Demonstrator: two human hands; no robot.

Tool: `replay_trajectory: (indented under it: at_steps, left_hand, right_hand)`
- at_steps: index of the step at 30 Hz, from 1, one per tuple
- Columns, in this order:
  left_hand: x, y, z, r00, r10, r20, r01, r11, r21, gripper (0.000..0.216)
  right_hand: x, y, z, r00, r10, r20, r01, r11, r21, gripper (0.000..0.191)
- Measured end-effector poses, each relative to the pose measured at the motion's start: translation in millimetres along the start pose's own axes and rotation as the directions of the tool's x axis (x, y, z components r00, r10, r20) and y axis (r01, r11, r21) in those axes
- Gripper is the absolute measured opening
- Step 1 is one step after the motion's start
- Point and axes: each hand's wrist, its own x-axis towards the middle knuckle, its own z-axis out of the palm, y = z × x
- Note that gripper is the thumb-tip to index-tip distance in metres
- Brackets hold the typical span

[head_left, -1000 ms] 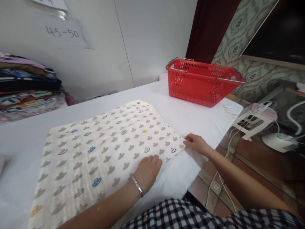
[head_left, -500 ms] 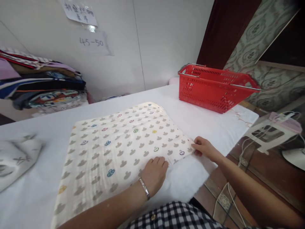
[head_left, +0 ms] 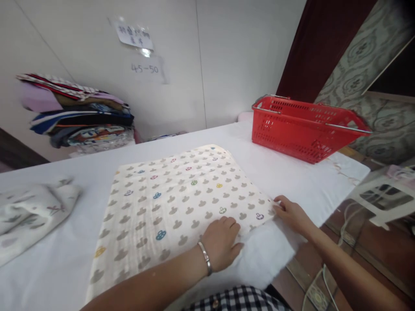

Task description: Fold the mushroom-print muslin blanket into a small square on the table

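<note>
A cream cloth with a mushroom print [head_left: 181,198], mostly grey with a few coloured ones, lies spread in a folded, layered square on the white-covered table. My left hand [head_left: 222,242], a silver bangle at its wrist, rests palm down on the near edge of this cloth. Its fingers lie flat and its thumb sticks out to the side. At the cloth's right-hand corner, my right hand [head_left: 293,216] has the corner between its fingertips and thumb; the thumb is partly hidden.
A red plastic basket [head_left: 304,129] with metal handles stands at the table's back right. On the left lies a crumpled pale printed cloth [head_left: 39,211]. Folded fabrics [head_left: 81,112] are piled against the wall at the back left. A white stand [head_left: 385,194] is beyond the table's right edge.
The view has turned a little, so everything sits farther right and lower. My left thumb now sticks out from the fingers. My right hand stays at the cloth's corner.
</note>
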Motion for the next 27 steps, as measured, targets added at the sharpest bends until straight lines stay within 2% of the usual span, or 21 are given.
replay_trajectory:
  at_steps: [3,6,9,11,14,16,19,21,24,25,27]
  left_hand:
    - [19,-9,2,0.992,0.094,-0.085,-0.098,0.994,-0.048,0.059]
    - [39,-18,8,0.985,0.172,-0.006,-0.172,0.980,-0.102,0.075]
    - [49,-27,12,0.980,0.184,0.075,-0.170,0.971,-0.167,0.080]
    - [51,-37,11,0.989,0.143,0.038,-0.135,0.977,-0.165,0.079]
    - [50,-56,9,0.999,0.007,-0.041,-0.011,0.995,-0.095,0.078]
    - [49,-70,7,0.999,-0.051,-0.007,0.051,0.997,-0.066,0.077]
    - [49,-87,1,0.997,-0.066,0.049,0.069,0.995,-0.066,0.072]
    - [49,-98,-4,0.994,-0.105,-0.013,0.105,0.994,-0.032,0.072]
    - [47,-117,-11,0.967,-0.243,-0.072,0.246,0.968,0.041,0.075]
    - [46,-123,-12,0.958,-0.282,-0.054,0.285,0.957,0.051,0.076]
    - [45,-132,-12,0.946,-0.324,0.002,0.323,0.945,0.052,0.079]
  right_hand:
    - [1,-1,2,0.999,-0.015,0.029,0.016,0.998,-0.054,0.022]
    - [1,0,3,0.999,-0.031,0.036,0.032,0.999,-0.037,0.025]
    - [1,3,5,0.999,-0.026,0.036,0.027,0.999,-0.017,0.029]
    - [1,4,5,0.999,-0.015,0.035,0.015,1.000,-0.016,0.032]
    - [1,5,5,0.999,-0.006,0.046,0.007,1.000,-0.023,0.034]
    - [0,5,4,0.998,-0.021,0.052,0.023,0.999,-0.027,0.035]
    - [-3,7,2,0.998,-0.028,0.055,0.031,0.998,-0.048,0.037]
    - [-4,10,3,0.998,-0.014,0.056,0.019,0.997,-0.079,0.038]
    - [-3,16,6,0.999,-0.019,0.034,0.023,0.990,-0.141,0.040]
    - [-2,17,6,0.999,-0.042,0.006,0.043,0.983,-0.176,0.039]
    - [1,13,7,0.981,-0.170,-0.095,0.140,0.954,-0.264,0.038]
